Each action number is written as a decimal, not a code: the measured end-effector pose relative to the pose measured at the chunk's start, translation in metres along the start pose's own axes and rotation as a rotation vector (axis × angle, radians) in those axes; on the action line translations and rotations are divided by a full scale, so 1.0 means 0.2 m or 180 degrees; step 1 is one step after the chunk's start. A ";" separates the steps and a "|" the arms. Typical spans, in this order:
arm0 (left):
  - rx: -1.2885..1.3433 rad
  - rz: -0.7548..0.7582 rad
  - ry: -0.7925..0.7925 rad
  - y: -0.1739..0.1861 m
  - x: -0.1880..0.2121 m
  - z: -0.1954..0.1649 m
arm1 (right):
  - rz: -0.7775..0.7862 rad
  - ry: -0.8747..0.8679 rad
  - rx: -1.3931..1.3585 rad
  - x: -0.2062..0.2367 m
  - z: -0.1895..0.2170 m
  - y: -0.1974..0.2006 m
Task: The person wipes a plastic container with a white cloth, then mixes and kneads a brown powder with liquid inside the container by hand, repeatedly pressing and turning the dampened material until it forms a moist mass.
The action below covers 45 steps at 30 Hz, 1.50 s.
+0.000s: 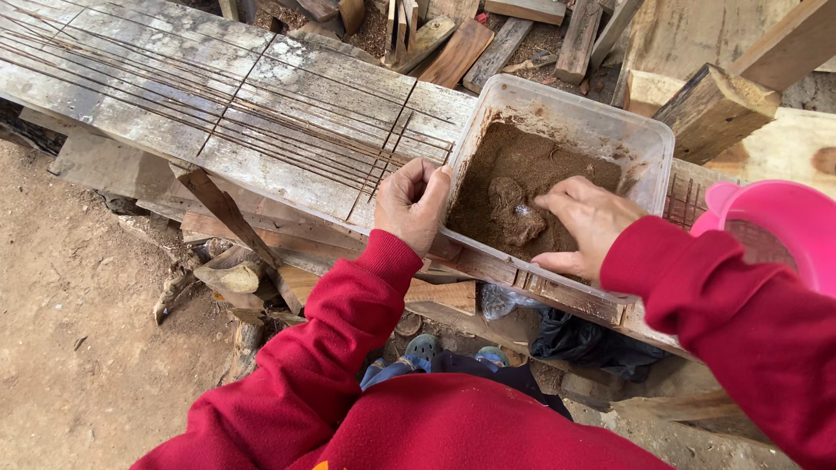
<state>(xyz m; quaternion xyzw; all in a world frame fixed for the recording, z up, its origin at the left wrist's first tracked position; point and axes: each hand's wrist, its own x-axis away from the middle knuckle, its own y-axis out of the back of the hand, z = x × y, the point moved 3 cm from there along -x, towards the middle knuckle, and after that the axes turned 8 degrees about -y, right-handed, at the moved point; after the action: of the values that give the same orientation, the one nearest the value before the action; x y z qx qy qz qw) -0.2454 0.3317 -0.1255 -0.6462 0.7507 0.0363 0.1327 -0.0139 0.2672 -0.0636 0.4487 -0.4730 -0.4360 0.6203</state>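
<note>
— Your left hand (411,204) is curled over the near-left rim of the clear plastic tub (575,117), fingers folded round its edge, gripping it on the bench (174,96).

— And your right hand (585,222)?

— Down inside the tub, fingers spread and half-open, pressing into the brown damp mix (514,174). Whether you've got a pinch of it held, I cannot tell. A wet lump (514,218) sits just left of those fingertips.

— Anything else close?

— A pink bucket (775,222) just right of your right wrist, thin rusty rods (218,100) lying across the boards, left of your left hand.
</note>
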 end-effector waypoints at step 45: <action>0.0115 0.0131 0.0117 0.00 -0.02 0.00 | -0.0004 0.0846 -0.0126 -0.23 0.17 0.05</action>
<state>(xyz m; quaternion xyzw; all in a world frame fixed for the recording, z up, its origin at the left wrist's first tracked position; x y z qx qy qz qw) -0.2458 0.3354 -0.1251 -0.6287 0.7666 0.0135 0.1298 -0.0534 0.3095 -0.0571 0.4905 -0.3778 -0.3823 0.6860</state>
